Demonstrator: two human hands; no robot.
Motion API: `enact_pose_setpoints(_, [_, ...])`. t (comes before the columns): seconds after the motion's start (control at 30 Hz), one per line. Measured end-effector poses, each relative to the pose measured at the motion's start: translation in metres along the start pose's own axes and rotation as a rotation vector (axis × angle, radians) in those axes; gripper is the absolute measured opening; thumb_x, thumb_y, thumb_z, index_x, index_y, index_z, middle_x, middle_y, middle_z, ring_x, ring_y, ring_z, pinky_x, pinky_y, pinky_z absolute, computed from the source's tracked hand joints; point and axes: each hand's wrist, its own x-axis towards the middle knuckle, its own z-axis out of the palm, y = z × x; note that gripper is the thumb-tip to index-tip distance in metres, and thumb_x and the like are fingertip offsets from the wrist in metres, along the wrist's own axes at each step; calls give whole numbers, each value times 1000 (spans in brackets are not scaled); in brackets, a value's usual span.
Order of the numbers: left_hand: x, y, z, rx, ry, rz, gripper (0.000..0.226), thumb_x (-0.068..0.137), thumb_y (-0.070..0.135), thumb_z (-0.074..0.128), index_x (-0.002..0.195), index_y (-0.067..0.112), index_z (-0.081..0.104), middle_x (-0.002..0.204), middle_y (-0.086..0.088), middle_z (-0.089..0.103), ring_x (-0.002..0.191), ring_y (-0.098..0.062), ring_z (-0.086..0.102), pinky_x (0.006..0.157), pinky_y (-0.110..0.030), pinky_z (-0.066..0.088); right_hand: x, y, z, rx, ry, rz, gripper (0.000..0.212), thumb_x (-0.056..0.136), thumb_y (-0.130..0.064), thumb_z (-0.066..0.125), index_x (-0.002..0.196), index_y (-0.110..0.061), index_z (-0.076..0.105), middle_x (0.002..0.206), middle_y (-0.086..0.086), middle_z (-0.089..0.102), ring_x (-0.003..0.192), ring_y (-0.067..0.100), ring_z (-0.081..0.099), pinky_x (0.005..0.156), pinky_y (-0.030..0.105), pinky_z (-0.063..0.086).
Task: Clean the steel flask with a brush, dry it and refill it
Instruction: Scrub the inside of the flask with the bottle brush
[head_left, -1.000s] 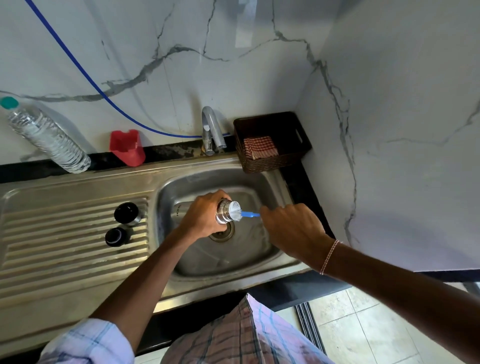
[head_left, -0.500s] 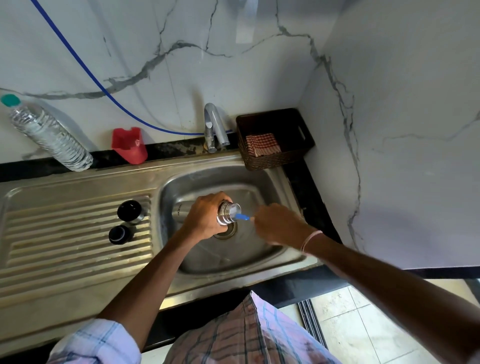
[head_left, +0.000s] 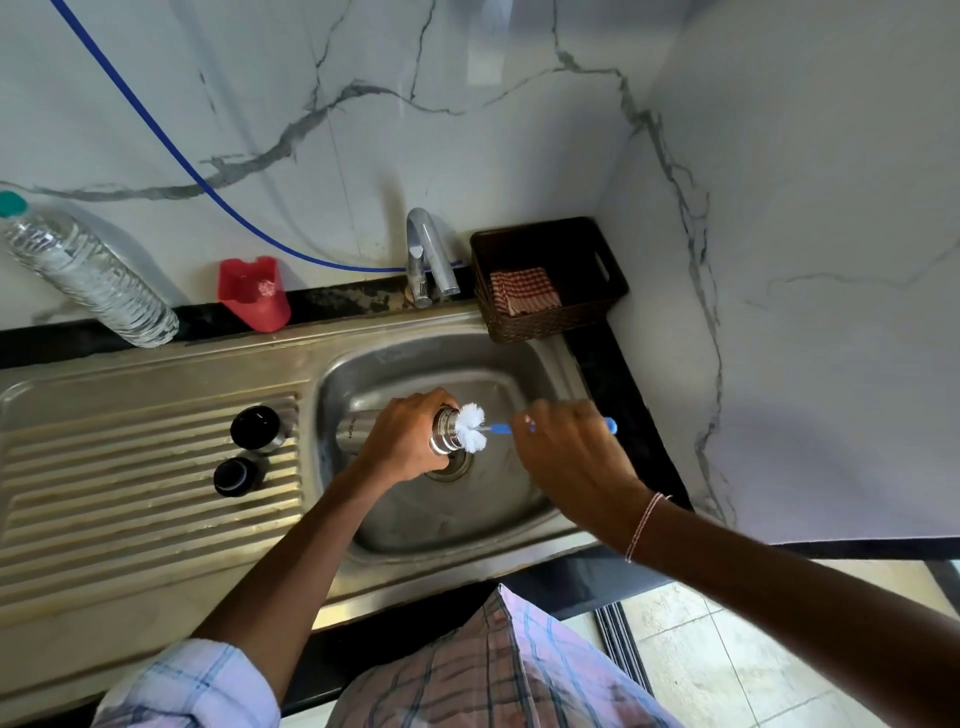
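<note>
Steel flask (head_left: 353, 430) held on its side over the sink basin (head_left: 519, 364), just above the drain (head_left: 451, 465), mouth pointing away from the drainboard. Left hand (head_left: 408, 439) wrapped closed around the flask near its neck; only the base end and the threaded neck show past the fingers.

Brush (head_left: 471, 427): white bristle head sits right at the flask mouth, most of the bristles outside and fanned out. Blue handle runs level from the bristles into the right hand (head_left: 569, 452), which is closed around it; handle end pokes out on the far side of that hand, over the basin's edge. Slight motion blur on the right hand's fingers.

Relative to the basin: two black caps (head_left: 254, 427) (head_left: 235, 476) stand on the ribbed drainboard (head_left: 130, 493) beside it. Tap (head_left: 428, 254) at the back rim. Dark woven basket (head_left: 550, 322) at the back corner by the side wall, a checked cloth (head_left: 523, 296) lying in it. Red cup (head_left: 254, 293) and clear plastic bottle (head_left: 88, 275) stand behind the drainboard against the marble wall.
</note>
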Motion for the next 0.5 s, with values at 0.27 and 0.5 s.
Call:
enact_pose_setpoints(0.27, [5,-3,-4,48,-23,71,61,53,23,91,109,24,65,98,4,73,87,-25,68,77,-31,45,14,35,9,838,-393,71,30,104,-27,41,96,-10,65,81,9,67,67,23,61,61,35,46])
enact_pose_setpoints(0.5, [12,-6,-8,-27,3,-11,66,52,27,93,110,25,62,98,2,74,84,-21,69,71,-30,53,-4,19,8,-113,201,-13,26,99,-14,36,91,-18,61,67,4,61,55,27,62,51,33,40])
